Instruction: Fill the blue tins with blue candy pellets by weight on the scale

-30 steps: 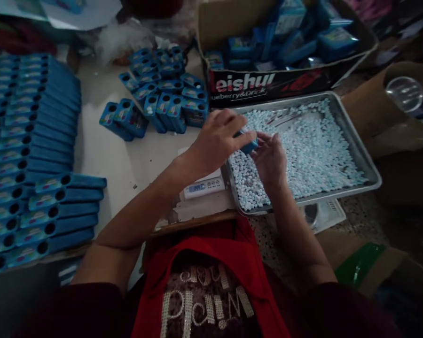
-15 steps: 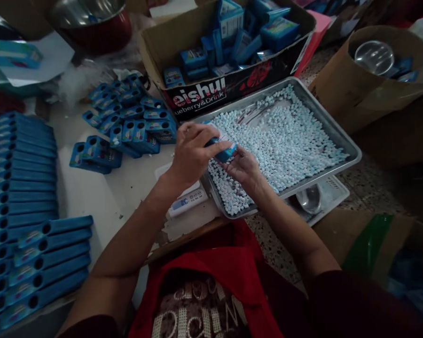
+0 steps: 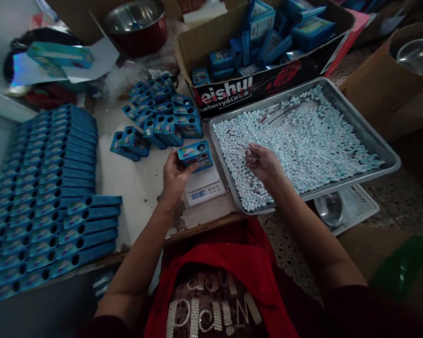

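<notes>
By the left hand [image 3: 175,176] a blue box [image 3: 195,156] is grasped, over the scale [image 3: 206,191], which is partly hidden. Beyond it a smaller group [image 3: 165,129] is seen; to its left, long rows [image 3: 81,178] are already arranged. Many pellets [image 3: 303,136] are left under the right hand [image 3: 264,166] (half curled; whether anything is pinched cannot be told).

Left hand [image 3: 178,176] holds blue box [image 3: 195,155] over scale [image 3: 205,191].

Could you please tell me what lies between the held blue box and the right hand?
In the head view, the metal tray's left rim and a strip of small pale blue pellets lie between the blue box and the right hand.
</notes>
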Motion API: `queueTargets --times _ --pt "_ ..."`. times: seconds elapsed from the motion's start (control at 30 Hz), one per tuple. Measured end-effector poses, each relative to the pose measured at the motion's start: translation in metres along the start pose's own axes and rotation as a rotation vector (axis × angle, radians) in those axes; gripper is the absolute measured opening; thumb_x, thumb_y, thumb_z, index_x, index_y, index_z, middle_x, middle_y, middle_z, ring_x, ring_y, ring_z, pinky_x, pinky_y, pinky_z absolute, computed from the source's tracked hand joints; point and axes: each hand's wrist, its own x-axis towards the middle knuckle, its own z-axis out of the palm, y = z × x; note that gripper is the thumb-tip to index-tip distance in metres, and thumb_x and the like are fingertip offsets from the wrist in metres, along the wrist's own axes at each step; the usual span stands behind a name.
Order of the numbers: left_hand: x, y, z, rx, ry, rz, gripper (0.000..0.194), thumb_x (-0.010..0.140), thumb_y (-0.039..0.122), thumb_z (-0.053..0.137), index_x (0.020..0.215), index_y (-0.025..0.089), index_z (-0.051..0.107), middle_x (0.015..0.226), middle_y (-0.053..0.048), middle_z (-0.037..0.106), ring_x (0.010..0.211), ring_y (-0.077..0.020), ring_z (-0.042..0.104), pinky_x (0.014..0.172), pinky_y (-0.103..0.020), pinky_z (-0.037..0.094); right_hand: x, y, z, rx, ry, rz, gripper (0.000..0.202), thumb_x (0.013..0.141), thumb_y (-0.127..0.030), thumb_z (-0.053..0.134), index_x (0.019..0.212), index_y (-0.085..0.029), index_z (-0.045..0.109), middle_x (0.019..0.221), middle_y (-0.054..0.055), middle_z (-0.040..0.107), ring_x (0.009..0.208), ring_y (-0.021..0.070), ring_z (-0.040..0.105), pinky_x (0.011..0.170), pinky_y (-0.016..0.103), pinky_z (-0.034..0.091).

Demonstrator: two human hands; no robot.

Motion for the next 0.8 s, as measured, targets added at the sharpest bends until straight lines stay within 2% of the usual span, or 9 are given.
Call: queueTargets --times 0.13,0.23,0.33,0.4,0.47,0.57,0.63,0.7,0.8 --pt "-0.021 -0.012 -0.017 -0.001 0.036 -0.046 0.071 0.078 0.064 0.111 0.121 0.027 0.068 0.116 -0.005 0.081 0.107 -0.025 0.083 0.103 -0.039 0.073 -0.001 -0.003 0.01 -0.395 -0.127 -0.133 0.03 0.088 -0.026 0.101 0.088 -0.019 0.072 0.065 0.001 0.074 0.047 0.0059 0.046 0.045 0.016 0.029" --pt "-0.026 -0.016 -0.021 0.013 -0.011 -0.044 0.089 0.075 0.072 0.111 0.139 0.028 0.067 0.129 -0.009 0.081 0.117 -0.0282 0.085 0.111 -0.044 0.073 -0.003 -0.009 0.026 -0.646 -0.221 -0.128 0.02 0.088 -0.021 0.097 0.084 -0.016 0.078 0.059 0.004 0.073 0.044 0.0061 0.041 0.043 0.019 0.024" --pt "-0.032 -0.008 -0.037 0.089 -0.013 -0.008 0.101 0.074 0.065 0.112 0.156 0.03 0.065 0.144 -0.012 0.08 0.135 -0.032 0.083 0.12 -0.048 0.069 -0.005 -0.019 0.048 -0.753 -0.323 -0.086 0.018 0.09 -0.014 0.094 0.079 -0.017 0.079 0.06 0.003 0.072 0.047 0.0074 0.045 0.044 0.019 0.028" --pt "-0.038 0.001 -0.057 0.152 0.019 0.006 0.085 0.081 0.055 0.108 0.153 0.029 0.07 0.142 -0.012 0.081 0.136 -0.0321 0.083 0.122 -0.051 0.068 -0.004 -0.027 0.065 -0.807 -0.376 -0.072 0.022 0.089 -0.01 0.095 0.077 -0.019 0.078 0.06 0.0 0.07 0.05 0.0086 0.05 0.045 0.019 0.033" --pt "-0.045 0.01 -0.081 0.189 0.047 -0.002 0.066 0.087 0.046 0.101 0.145 0.027 0.075 0.136 -0.011 0.084 0.128 -0.0307 0.085 0.12 -0.051 0.07 -0.001 -0.034 0.083 -0.895 -0.385 -0.059 0.027 0.085 -0.005 0.098 0.076 -0.021 0.077 0.059 -0.003 0.065 0.052 0.0098 0.052 0.047 0.02 0.037" --pt "-0.056 0.018 -0.109 0.221 0.094 -0.012 0.057 0.088 0.041 0.097 0.139 0.025 0.077 0.135 -0.011 0.085 0.12 -0.0288 0.086 0.116 -0.05 0.072 0.013 -0.043 0.108 -1.016 -0.375 -0.121 0.037 0.074 0.005 0.103 0.077 -0.021 0.076 0.058 -0.008 0.058 0.053 0.0097 0.056 0.05 0.021 0.04" --pt "-0.061 0.021 -0.12 0.244 0.128 0.004 0.054 0.09 0.04 0.097 0.139 0.026 0.077 0.139 -0.011 0.084 0.12 -0.028 0.086 0.117 -0.05 0.072 0.027 -0.048 0.121 -1.083 -0.449 -0.238 0.038 0.069 0.006 0.105 0.076 -0.019 0.077 0.058 -0.01 0.054 0.056 0.0086 0.058 0.054 0.021 0.04" --pt "-0.065 0.025 -0.125 0.26 0.139 0.039 0.052 0.093 0.038 0.096 0.14 0.026 0.077 0.143 -0.011 0.083 0.119 -0.0273 0.086 0.117 -0.049 0.073 0.04 -0.053 0.129 -1.197 -0.575 -0.321 0.032 0.07 0.0 0.107 0.077 -0.019 0.081 0.06 -0.009 0.055 0.061 0.0087 0.061 0.057 0.02 0.038" --pt "-0.067 0.029 -0.129 0.292 0.126 0.093 0.052 0.094 0.031 0.095 0.143 0.026 0.076 0.147 -0.011 0.079 0.118 -0.0263 0.086 0.114 -0.047 0.075 0.052 -0.059 0.134 -1.36 -0.67 -0.346 0.026 0.071 -0.011 0.108 0.078 -0.021 0.085 0.063 -0.008 0.059 0.065 0.0099 0.062 0.06 0.021 0.039"
